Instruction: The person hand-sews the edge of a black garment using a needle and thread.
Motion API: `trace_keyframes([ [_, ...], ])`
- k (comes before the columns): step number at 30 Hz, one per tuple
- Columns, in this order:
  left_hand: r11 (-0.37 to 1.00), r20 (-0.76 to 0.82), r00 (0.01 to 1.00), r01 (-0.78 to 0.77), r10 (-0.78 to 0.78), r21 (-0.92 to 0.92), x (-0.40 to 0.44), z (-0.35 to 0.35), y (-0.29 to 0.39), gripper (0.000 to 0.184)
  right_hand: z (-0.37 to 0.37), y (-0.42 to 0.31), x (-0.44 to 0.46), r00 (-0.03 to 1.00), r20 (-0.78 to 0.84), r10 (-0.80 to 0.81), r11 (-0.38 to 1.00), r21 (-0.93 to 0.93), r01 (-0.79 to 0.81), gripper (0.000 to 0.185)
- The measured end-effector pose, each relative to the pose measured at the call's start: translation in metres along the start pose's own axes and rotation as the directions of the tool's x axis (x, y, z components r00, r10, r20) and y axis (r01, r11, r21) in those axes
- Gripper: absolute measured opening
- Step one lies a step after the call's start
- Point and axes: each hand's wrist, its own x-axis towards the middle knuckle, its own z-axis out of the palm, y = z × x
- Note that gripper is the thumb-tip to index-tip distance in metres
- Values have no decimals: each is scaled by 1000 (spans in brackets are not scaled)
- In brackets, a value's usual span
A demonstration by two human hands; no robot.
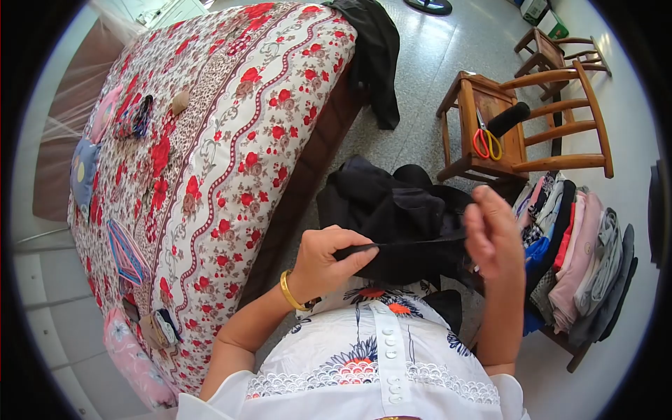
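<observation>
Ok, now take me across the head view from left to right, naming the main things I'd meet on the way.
Small folded pile, gold bracelet, left hand, middle stretch of the black cloth, right hand, stack of clothes.

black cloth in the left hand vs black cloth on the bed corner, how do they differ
The held black cloth is pinched along one edge by the left hand; the draped black cloth is untouched. The held black cloth bunches up beside the bed; the draped black cloth hangs off its corner. Both are black.
</observation>
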Motion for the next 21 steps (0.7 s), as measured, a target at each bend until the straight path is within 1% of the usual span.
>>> trace_keyframes([
  [1, 978, 47, 983, 180, -176, -105, -2, -2, -1, 7, -7, -11, -2, 994, -105, 21, 998, 59, -15, 15],
  [2, 978, 43, 983, 181, -178, -106, -2, -5, -3, 7, -21, -18, -2, 989, -148, -11, 989, 141, 33, 15],
  [3, 913, 87, 953, 304, -292, -270, -1, -7, -5, 8, -32, -27, -4, 979, -198, -55, 977, 193, 94, 13],
  [4, 807, 150, 908, 416, -390, -419, -1, -9, -6, 11, -52, -35, -5, 976, -184, -117, 959, 234, 159, 11],
  [5, 719, 173, 888, 448, -426, -531, -1, -9, -9, 11, -79, -43, -5, 971, -165, -172, 930, 299, 216, 8],
  [6, 719, 168, 888, 447, -428, -532, 0, -10, -9, 11, -96, -53, -7, 945, -251, -209, 887, 359, 291, 6],
  [7, 658, 197, 873, 470, -447, -588, 1, -11, -10, 11, -107, -63, -9, 888, -374, -267, 871, 301, 389, 8],
  [8, 593, 227, 857, 489, -462, -640, 1, -12, -10, 10, -145, -70, -8, 872, -324, -368, 845, 275, 459, 9],
  [9, 594, 224, 857, 488, -463, -640, 1, -12, -12, 10, -152, -78, -11, 823, -355, -443, 840, 156, 520, 10],
  [10, 539, 255, 841, 509, -478, -671, 1, -12, -13, 10, -156, -87, -15, 769, -375, -518, 821, 33, 570, 11],
  [11, 481, 286, 824, 529, -489, -699, 1, -13, -15, 10, -162, -94, -17, 770, -373, -517, 822, 34, 568, 11],
  [12, 482, 283, 824, 528, -491, -700, 1, -13, -16, 10, -168, -101, -19, 686, -431, -585, 779, -66, 623, 12],
  [13, 420, 306, 798, 550, -519, -722, 0, -14, -16, 9, -176, -109, -21, 593, -477, -648, 730, -168, 663, 14],
  [14, 357, 329, 771, 568, -544, -741, -1, -15, -17, 8, -192, -118, -25, 598, -475, -645, 733, -164, 660, 14],
  [15, 358, 324, 770, 567, -549, -741, -2, -16, -19, 8, -212, -128, -30, 490, -503, -712, 658, -232, 717, 15],
  [16, 314, 346, 766, 566, -541, -762, -4, -17, -22, 8, -213, -133, -33, 374, -521, -767, 576, -302, 760, 17],
  [17, 268, 368, 763, 564, -531, -781, -5, -19, -24, 8, -215, -137, -36, 377, -522, -765, 578, -298, 760, 17],
  [18, 269, 366, 763, 563, -532, -781, -6, -20, -25, 8, -216, -144, -39, 219, -478, -851, 471, -508, 722, 16],
  [19, 215, 383, 752, 561, -537, -799, -6, -21, -26, 8, -214, -149, -42, 66, -393, -917, 342, -692, 636, 16],
  [20, 160, 401, 740, 558, -539, -815, -7, -22, -26, 9, -213, -151, -44, 66, -392, -917, 342, -692, 636, 16],
  [21, 159, 401, 741, 557, -539, -815, -7, -23, -27, 9, -213, -153, -46, -46, -315, -948, 250, -827, 504, 16],
])
